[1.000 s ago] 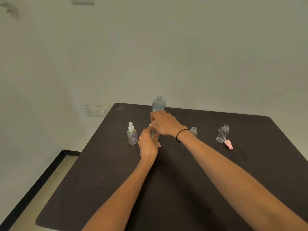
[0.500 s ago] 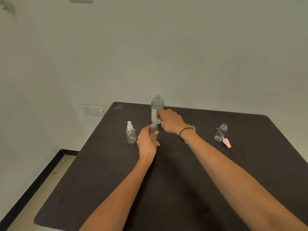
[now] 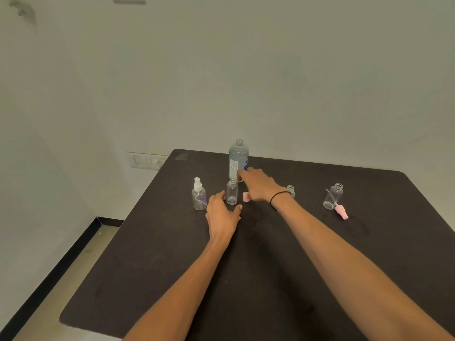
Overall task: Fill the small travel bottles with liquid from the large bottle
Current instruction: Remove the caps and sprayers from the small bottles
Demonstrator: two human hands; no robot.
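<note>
Right hand (image 3: 258, 184) touches large bottle (image 3: 238, 158); left hand (image 3: 222, 214) beside small bottle (image 3: 232, 192).

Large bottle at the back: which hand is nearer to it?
Right. The right hand reaches its base, fingertips at the large bottle; the left hand sits nearer the person.

My dark desk (image 3: 172, 267) carries everything here. Far back stands the uncapped large bottle (image 3: 238, 158). In front of it is a small open bottle (image 3: 232, 192), with a white-topped spray bottle (image 3: 198, 197) to its left and a pink cap (image 3: 246, 196) just to its right. Farther right stand a half-hidden open bottle (image 3: 290, 190) and another open bottle (image 3: 333, 196), a pink sprayer top (image 3: 341, 212) lying beside it.
</note>
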